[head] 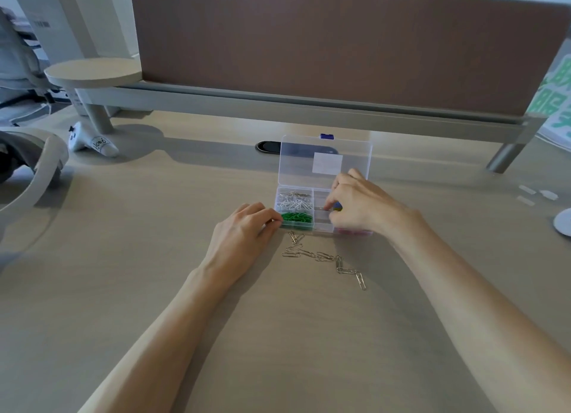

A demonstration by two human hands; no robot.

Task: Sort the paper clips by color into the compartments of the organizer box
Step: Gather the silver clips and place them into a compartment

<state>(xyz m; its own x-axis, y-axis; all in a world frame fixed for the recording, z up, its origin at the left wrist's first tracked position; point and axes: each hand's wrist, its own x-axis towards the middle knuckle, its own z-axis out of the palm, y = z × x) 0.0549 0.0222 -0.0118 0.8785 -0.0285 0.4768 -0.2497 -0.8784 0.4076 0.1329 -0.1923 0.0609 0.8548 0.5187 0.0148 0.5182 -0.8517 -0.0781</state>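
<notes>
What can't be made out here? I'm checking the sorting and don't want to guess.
Head view only:
- Right compartments of the organizer box: covered by the right hand; only slivers of blue and pink show.
- What the right hand's fingertips hold: too small to tell.
- Left hand: fingertips at the box's edge; grip unclear.
- Lid label: blurred.

Bare tabletop (pixel 154 227) lies open left of the left hand (pixel 244 230); the raised lid (pixel 324 160) blocks beyond the right hand (pixel 358 205); loose clips (pixel 324 258) lie between both wrists.

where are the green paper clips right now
In the head view, the green paper clips fill the organizer box's near-left compartment, beside the left hand's fingertips.
</notes>
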